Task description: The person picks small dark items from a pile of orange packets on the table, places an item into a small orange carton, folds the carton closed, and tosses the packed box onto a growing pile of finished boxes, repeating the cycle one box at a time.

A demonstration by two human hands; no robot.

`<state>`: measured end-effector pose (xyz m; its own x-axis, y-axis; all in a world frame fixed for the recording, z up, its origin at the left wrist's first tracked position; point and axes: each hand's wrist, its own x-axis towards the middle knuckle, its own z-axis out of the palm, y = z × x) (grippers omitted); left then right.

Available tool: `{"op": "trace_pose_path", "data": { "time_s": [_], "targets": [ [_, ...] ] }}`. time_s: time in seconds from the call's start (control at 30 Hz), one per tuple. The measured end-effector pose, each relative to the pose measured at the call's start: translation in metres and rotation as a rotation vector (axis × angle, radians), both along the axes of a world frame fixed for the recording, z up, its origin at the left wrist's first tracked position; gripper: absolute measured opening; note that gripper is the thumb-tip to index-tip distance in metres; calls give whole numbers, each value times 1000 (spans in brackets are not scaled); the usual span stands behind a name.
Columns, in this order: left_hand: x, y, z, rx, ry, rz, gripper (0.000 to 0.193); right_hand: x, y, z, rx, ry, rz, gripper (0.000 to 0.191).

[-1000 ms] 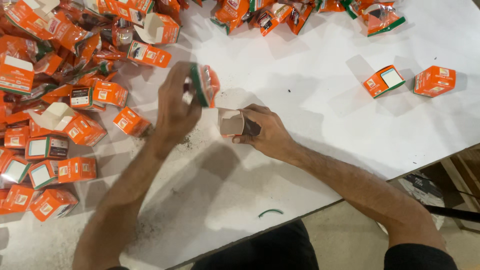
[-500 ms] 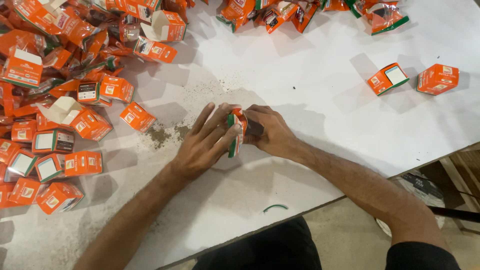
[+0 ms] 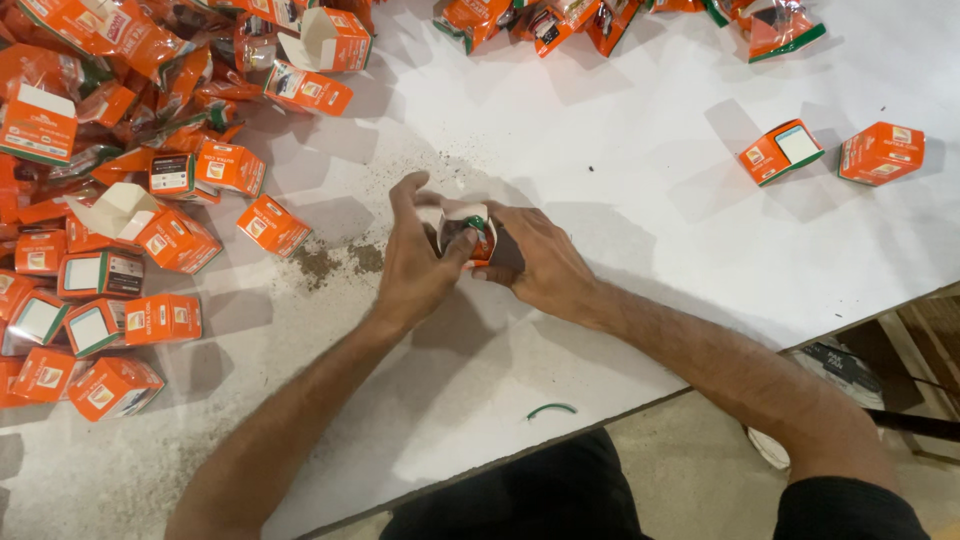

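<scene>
1. The left hand (image 3: 415,265) and the right hand (image 3: 535,262) meet over the middle of the white table (image 3: 620,220), both closed round one small orange and white cardboard carton (image 3: 466,232)
2. The left thumb presses on the carton's open top, where a dark item shows inside; the left forefinger sticks up and away from the carton
3. The right fingers wrap the carton's right side, pinching it against the left hand; the carton sits just above the table surface, and whether it touches it cannot be told
4. A patch of dark powdery crumbs (image 3: 335,262) lies on the table just left of the left hand
5. A big heap of orange cartons (image 3: 120,220) covers the left side of the table, some open, some shut
6. Two shut orange cartons (image 3: 835,153) stand apart at the far right
7. A small green curved band (image 3: 551,409) lies near the table's near edge
</scene>
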<state>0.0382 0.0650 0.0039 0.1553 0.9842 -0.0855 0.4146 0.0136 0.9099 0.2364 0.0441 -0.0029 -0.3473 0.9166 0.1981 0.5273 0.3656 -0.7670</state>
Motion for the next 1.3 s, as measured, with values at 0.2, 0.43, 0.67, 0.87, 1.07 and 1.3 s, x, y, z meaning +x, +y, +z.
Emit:
{"op": "trace_pose_path", "data": {
  "time_s": [0.2,0.43,0.67,0.87,1.07,1.3],
  "targets": [
    [3,9,1,55,-206,-83,10,2,-2,-9,148,38,40,63],
    [-27,15,6,-257,-479,-279,16,-1,-1,-12,488,-221,54,60],
    [-20,21,-1,-220,-379,-173,16,-4,-3,-6,495,-222,62,56],
    [-17,0,-1,718,-37,-293,32,-1,-4,0,422,-96,44,37],
    [-34,2,-4,828,115,-484,32,-1,-1,-4,177,-85,-24,48],
    [-29,5,-16,798,72,-414,17,0,2,-7,188,-92,-4,48]
  ]
}}
